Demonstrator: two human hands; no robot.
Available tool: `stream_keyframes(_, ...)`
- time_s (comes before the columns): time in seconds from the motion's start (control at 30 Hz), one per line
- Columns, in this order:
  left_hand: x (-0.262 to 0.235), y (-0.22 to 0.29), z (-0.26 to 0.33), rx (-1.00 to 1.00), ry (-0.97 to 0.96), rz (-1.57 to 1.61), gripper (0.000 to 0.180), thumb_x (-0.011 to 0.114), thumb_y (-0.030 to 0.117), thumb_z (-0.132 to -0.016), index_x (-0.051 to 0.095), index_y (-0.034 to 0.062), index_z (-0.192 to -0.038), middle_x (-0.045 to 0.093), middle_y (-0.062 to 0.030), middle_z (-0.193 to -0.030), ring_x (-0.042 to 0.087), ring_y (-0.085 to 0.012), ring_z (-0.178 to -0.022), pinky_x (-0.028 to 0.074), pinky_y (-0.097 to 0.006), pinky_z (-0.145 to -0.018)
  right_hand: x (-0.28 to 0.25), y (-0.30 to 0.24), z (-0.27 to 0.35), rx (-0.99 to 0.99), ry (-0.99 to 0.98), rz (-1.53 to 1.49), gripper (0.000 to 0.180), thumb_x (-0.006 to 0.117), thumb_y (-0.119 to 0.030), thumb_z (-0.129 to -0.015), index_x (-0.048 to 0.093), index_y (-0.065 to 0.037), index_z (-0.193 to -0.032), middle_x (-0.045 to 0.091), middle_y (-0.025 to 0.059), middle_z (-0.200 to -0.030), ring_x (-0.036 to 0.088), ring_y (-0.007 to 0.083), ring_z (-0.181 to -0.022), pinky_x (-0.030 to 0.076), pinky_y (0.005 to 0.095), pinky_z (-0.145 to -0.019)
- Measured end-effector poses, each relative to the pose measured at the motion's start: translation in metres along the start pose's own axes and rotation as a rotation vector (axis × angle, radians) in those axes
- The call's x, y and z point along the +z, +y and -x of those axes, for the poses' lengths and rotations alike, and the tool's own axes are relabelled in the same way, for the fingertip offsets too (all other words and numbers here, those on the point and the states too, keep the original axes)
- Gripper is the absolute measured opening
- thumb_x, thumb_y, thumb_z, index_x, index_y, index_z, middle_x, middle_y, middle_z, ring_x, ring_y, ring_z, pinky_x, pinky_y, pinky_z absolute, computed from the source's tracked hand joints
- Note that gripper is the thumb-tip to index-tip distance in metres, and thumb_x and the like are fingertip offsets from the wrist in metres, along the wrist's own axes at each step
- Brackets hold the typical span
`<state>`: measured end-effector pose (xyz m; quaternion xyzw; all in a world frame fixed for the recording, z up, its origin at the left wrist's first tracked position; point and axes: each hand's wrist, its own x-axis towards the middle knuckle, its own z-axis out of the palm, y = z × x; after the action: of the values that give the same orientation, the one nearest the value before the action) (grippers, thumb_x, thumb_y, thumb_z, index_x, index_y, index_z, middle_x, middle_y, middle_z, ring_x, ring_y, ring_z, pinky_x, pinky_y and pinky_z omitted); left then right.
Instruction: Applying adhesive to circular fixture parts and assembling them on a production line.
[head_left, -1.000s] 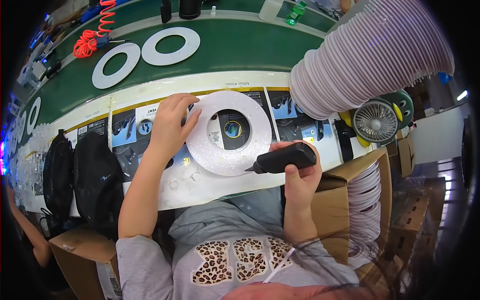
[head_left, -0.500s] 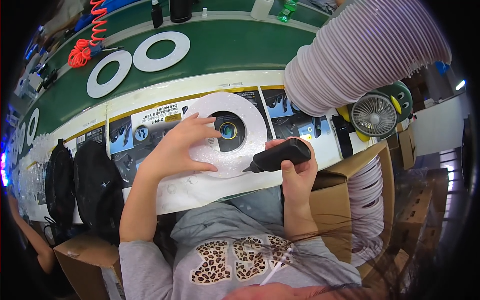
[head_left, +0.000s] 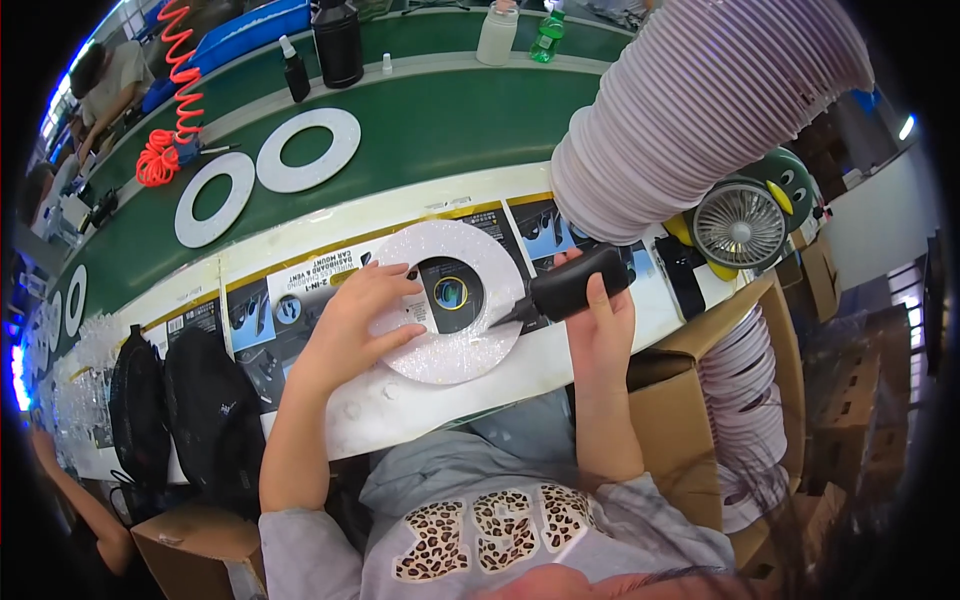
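Note:
A white, speckled flat ring point(head_left: 440, 360) lies on the worktable in front of me. My left hand point(head_left: 362, 315) grips its left side, fingertips over the inner edge and thumb lower down on the face. In my right hand point(head_left: 603, 315) is a black squeeze bottle point(head_left: 580, 284), tilted so its pointed nozzle meets or hovers just over the ring's right side, near the hole. Whether the tip touches, I cannot tell. Through the hole shows part of the printed sheets point(head_left: 262, 335) covering the table.
A tall leaning stack of white rings point(head_left: 690, 120) stands right, beside a small fan point(head_left: 738, 228). A cardboard box point(head_left: 672, 415) holds more rings. Finished-looking flat rings point(head_left: 308, 180) lie on the green belt point(head_left: 420, 130). Black pouches point(head_left: 208, 420) sit left; a red coiled hose point(head_left: 185, 90) hangs behind.
My left fingers have drawn closer together on the ring. The bottle's nozzle has shifted from the ring's lower edge up toward its hole. The whole view has tilted slightly.

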<state>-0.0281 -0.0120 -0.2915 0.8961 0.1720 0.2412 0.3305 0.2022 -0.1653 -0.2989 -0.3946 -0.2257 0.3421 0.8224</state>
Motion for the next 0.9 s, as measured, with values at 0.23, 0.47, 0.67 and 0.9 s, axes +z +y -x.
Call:
stream_keyframes(0.23, 0.005, -0.01, 0.001, -0.026, 0.114, -0.224, 0.032, 0.07, 0.013, -0.076, 0.063, 0.0053, -0.107, 0.061, -0.0154, -0.117, 0.052, -0.034, -0.114, 0.038, -0.042, -0.102, 0.026, 0.008, -0.044, -0.251, -0.066, 0.105, 0.038, 0.063, -0.005, -0.089, 0.046, 0.006, -0.12, 0.059, 0.0198, -0.114, 0.059, 0.0298, -0.108, 0.046, 0.0398, -0.098)
stream_keyframes(0.47, 0.006, -0.016, 0.0, -0.014, 0.152, -0.306, 0.03, 0.071, 0.014, -0.077, 0.063, 0.0043, -0.104, 0.061, -0.0155, -0.114, 0.053, -0.0333, -0.112, 0.04, -0.042, -0.099, 0.036, 0.022, -0.056, -0.271, -0.148, 0.219, 0.037, 0.066, -0.007, -0.087, 0.048, 0.006, -0.116, 0.063, 0.0186, -0.108, 0.061, 0.0236, -0.101, 0.049, 0.0343, -0.092)
stream_keyframes(0.67, 0.007, -0.016, -0.001, 0.032, 0.188, -0.336, 0.028, 0.072, 0.018, -0.076, 0.064, 0.005, -0.1, 0.063, -0.0148, -0.108, 0.056, -0.0335, -0.107, 0.041, -0.043, -0.097, 0.036, 0.024, -0.059, -0.278, -0.181, 0.266, 0.039, 0.068, -0.008, -0.086, 0.047, 0.006, -0.116, 0.063, 0.0194, -0.108, 0.062, 0.0228, -0.1, 0.05, 0.033, -0.09)
stream_keyframes(0.9, 0.006, -0.014, -0.003, 0.047, 0.171, -0.359, 0.028, 0.072, 0.017, -0.076, 0.064, 0.0048, -0.1, 0.064, -0.0143, -0.107, 0.057, -0.0318, -0.106, 0.041, -0.043, -0.098, 0.035, 0.024, -0.061, -0.267, -0.178, 0.303, 0.038, 0.068, -0.009, -0.086, 0.048, 0.005, -0.115, 0.064, 0.0192, -0.106, 0.062, 0.022, -0.098, 0.051, 0.0325, -0.089)
